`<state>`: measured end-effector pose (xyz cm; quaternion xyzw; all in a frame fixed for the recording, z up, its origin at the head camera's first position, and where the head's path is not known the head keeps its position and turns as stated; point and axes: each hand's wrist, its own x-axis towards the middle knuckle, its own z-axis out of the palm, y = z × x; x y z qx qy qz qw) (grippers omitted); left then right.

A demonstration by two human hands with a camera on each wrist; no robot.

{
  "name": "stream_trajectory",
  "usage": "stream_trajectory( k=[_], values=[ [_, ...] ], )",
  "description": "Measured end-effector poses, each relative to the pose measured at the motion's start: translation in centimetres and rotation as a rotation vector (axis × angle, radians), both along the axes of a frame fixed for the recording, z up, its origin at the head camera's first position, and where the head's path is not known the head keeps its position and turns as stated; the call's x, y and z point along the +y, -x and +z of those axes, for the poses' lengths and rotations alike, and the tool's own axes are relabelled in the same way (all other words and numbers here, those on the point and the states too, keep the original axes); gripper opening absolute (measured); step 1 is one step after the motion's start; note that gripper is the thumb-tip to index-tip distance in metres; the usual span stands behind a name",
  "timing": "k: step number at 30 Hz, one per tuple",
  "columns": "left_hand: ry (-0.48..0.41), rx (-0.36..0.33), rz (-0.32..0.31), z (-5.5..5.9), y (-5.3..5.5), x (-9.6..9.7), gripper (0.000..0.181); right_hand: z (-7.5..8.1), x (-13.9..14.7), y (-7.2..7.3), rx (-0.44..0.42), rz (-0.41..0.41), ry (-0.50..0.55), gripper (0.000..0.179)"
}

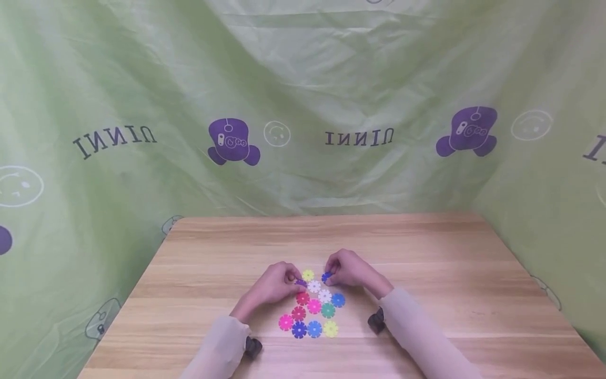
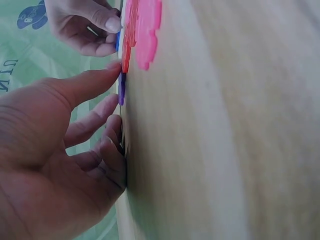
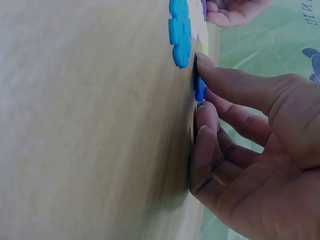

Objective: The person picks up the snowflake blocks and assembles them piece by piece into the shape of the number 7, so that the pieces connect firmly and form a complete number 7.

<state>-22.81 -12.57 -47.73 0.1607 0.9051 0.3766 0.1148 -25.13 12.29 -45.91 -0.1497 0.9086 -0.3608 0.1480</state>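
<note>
"Purple disc (image 1: 301,283): where does it lie?"

"At the table (image 1: 426,252), just beside a white disc (image 1: 314,286), pinched between the thumb and a finger of the left hand (image 1: 274,283)."

"And the farther dark blue disc (image 1: 326,277)?"

"Right of that white one, pinched likewise by the right hand (image 1: 349,269). Fingers cover part of both, so whether either is slightly lifted is hard to tell."

"Around them?"

"A pink disc (image 1: 314,306) and a green disc (image 1: 328,310) lie nearer the person; green cloth (image 1: 303,58) hangs behind."
</note>
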Motion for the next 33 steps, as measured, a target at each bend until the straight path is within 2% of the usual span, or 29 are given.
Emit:
stream_trajectory(
  k=[6, 11, 14, 24, 33],
  values=[
    [-0.016, -0.064, 0.02, 0.0, -0.4, 0.3, 0.019, -0.2, -0.2, -0.4, -0.007, -0.004, 0.019, 0.02],
    [-0.009, -0.05, 0.035, 0.2, -0.9, 0.5, 0.021, -0.4, -0.3, -0.8, -0.009, -0.009, 0.032, 0.021],
    [-0.034, -0.04, 0.045, 0.4, -1.0, 0.4, 0.021, -0.4, -0.3, -0.9, 0.006, -0.021, 0.031, 0.023],
    [-0.2, -0.107, 0.05, 0.8, -0.5, 0.1, 0.014, 0.5, -0.1, -1.4, 0.051, -0.05, 0.06, 0.022],
    [-0.375, -0.218, 0.133, 0.9, -0.9, 0.8, 0.024, 1.1, -0.7, -2.4, 0.124, -0.058, 0.125, 0.016]
  ],
)
